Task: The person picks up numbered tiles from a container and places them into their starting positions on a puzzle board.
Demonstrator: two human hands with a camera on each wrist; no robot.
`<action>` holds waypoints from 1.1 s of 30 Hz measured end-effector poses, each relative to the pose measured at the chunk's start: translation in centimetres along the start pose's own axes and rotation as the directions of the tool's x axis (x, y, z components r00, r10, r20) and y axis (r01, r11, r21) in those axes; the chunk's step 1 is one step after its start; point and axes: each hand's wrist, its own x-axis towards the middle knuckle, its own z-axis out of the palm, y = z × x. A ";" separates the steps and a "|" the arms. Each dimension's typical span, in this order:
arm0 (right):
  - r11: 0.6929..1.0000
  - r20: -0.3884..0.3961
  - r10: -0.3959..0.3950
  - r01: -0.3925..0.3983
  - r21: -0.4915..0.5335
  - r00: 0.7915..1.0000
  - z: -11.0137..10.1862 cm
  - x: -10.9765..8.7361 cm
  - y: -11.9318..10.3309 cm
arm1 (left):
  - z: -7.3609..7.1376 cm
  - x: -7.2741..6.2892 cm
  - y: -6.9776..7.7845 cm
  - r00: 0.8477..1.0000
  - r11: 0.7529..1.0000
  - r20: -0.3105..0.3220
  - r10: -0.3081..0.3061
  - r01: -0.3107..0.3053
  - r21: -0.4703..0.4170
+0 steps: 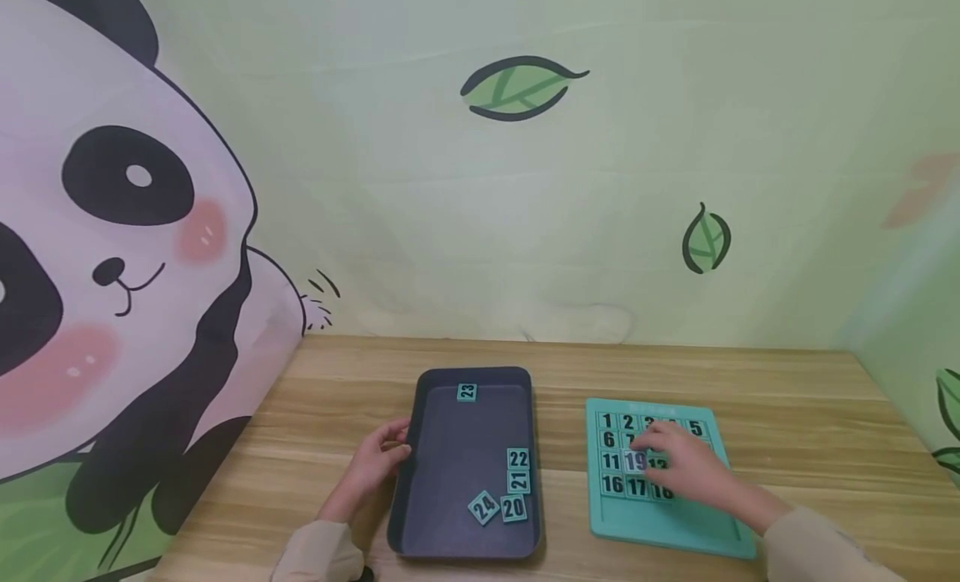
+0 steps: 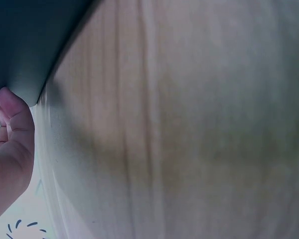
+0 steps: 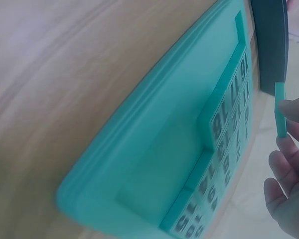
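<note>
My right hand (image 1: 686, 465) pinches a small square number tile (image 1: 636, 461) marked 19 between thumb and fingers. It hovers over a turquoise number board (image 1: 630, 515), covering part of its right side. The right wrist view shows the held tile (image 3: 280, 112) edge-on, apart from the board (image 3: 154, 149). Rows of numbered tiles fill the board's upper part, down to 16, 17 and 18. At the dark tray's (image 1: 457, 457) left edge, my left hand (image 1: 375, 461) touches the outer wall with loosely bent fingers. Its thumb (image 2: 12, 102) lies against the tray's side (image 2: 25, 45).
Inside the tray lie tile 23 (image 1: 467, 392) at the far end and tiles 22 (image 1: 518, 459), 21 (image 1: 518, 482), 20 (image 1: 513, 509) and 24 (image 1: 483, 508) near the right side. Tray and board stand apart on a wooden table (image 1: 562, 373). A panda-printed backdrop (image 1: 420, 232) rises behind.
</note>
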 end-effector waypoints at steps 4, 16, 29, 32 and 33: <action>0.999 -0.015 -0.003 0.004 0.041 1.000 -0.2 -0.8 0.9 | 0.0 -0.1 0.0 1.000 1.000 0.000 0.002 -0.002 -0.001; 0.998 -0.052 0.007 -0.004 0.067 0.999 -0.6 -3.1 3.2 | 0.0 -0.1 0.1 1.000 1.000 -0.001 -0.007 0.007 0.005; 1.000 -0.005 0.007 -0.007 -0.007 1.000 -0.5 -4.6 4.1 | 0.0 -0.2 0.1 1.000 1.000 0.004 -0.007 0.007 0.005; 1.000 0.007 0.024 -0.024 -0.013 1.000 -0.3 -4.7 4.1 | -0.1 -0.1 0.1 1.000 1.000 0.006 -0.007 0.007 0.008; 0.999 0.005 0.027 -0.027 -0.028 1.000 -0.2 -4.8 4.2 | -0.1 -0.2 0.1 1.000 1.000 0.009 -0.007 0.006 0.008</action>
